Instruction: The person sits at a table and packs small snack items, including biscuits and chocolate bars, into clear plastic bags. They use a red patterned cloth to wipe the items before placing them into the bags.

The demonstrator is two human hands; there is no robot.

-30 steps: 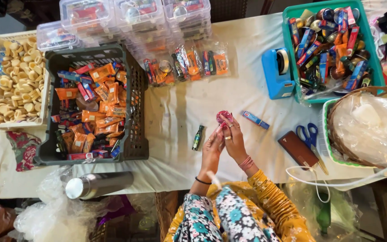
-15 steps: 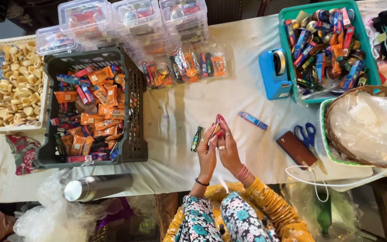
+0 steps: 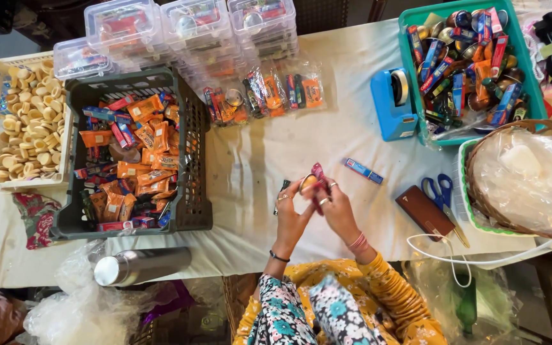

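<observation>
- Head view: hands are meeting over the worktop [image 3: 250,160], the left hand [image 3: 292,214] and right hand [image 3: 340,211] both pinching one small red-wrapped sweet [image 3: 314,181].
- Sweet is sitting above both grips, between the fingertips, its long axis tilting away; neither hand is nearer.
- Blue wrapped bar [image 3: 363,170] is lying just right of the right grip.

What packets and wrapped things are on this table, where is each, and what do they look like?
Red wrapper: pinched by left hand and right hand, small, shiny.
Blue packet: on cloth right of hands, slim bar.
Dark crate: left, orange, red, blue sachets.
Green bin: top right, blue and red wrapped sweets.
Clear bags: top centre, mixed sweets.
Clear boxes: top edge, stacked, lidded.
</observation>
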